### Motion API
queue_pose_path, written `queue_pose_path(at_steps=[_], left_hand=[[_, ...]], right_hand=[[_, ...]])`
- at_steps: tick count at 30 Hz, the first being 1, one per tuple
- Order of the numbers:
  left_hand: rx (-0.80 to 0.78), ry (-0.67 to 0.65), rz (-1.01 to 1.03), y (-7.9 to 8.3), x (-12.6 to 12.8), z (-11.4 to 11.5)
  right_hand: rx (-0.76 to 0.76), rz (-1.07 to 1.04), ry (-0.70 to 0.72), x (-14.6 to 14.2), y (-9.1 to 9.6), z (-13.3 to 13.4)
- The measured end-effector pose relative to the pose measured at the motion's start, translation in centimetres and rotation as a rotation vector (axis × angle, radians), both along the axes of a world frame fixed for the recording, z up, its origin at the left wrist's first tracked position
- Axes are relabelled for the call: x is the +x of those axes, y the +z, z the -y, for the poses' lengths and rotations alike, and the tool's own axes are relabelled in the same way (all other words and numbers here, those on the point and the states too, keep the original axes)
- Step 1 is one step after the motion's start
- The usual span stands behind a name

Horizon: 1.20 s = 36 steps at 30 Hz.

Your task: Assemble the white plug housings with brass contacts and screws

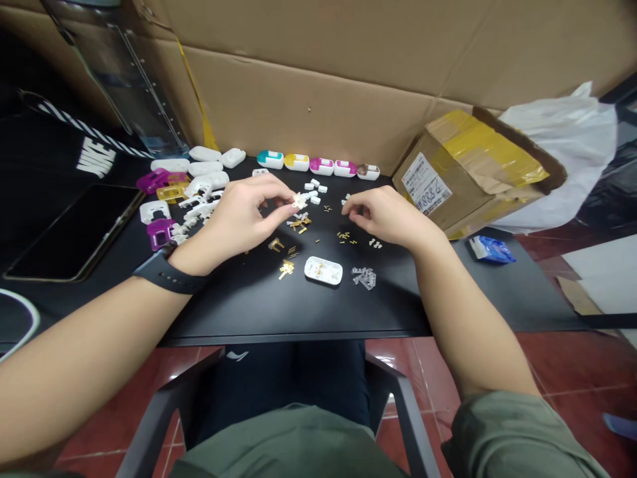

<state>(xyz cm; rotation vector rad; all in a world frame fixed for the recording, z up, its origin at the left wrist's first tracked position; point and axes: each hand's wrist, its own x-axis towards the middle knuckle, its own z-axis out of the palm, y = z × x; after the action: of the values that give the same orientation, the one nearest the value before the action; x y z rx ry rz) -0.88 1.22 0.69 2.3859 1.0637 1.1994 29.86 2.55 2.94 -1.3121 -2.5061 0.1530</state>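
White plastic piece (pixel 299 201) pinched by left hand (pixel 243 216), right hand (pixel 383 216) loosely curled on nothing, five two-tone housings (pixel 321 166) behind

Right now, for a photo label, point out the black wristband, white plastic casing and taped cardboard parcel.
Black wristband (pixel 172 279): head view, on the strap.
White plastic casing (pixel 323 271): head view, on its top face.
Taped cardboard parcel (pixel 478 151): head view, on the yellow tape.

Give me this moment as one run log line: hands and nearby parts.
left hand: pinching white plastic part | right hand: near gold-coloured metal contacts | also nearby: white plug housing
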Motion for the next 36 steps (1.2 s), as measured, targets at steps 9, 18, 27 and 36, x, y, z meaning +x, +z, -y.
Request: queue_pose_path(at_steps=[9,18,27,36], left_hand=[[0.011,-0.055,-0.055,-0.4,-0.4,-0.6],[0.026,-0.083,-0.118,-0.6,-1.0,-1.4],[0.003,-0.142,-0.120,-0.8,-0.8,-1.5],[-0.015,-0.120,-0.103,-0.9,-0.7,-1.3]], right_hand=[[-0.097,-0.001,0.225,-2.0,0.4,0.7],[0.032,0.037,-0.072,-1.5,-1.0,-0.2],[0.125,0.181,-0.035,-2.1,-2.2,-0.8],[0.149,0.224,-0.075,-2.8,-2.4,-0.5]])
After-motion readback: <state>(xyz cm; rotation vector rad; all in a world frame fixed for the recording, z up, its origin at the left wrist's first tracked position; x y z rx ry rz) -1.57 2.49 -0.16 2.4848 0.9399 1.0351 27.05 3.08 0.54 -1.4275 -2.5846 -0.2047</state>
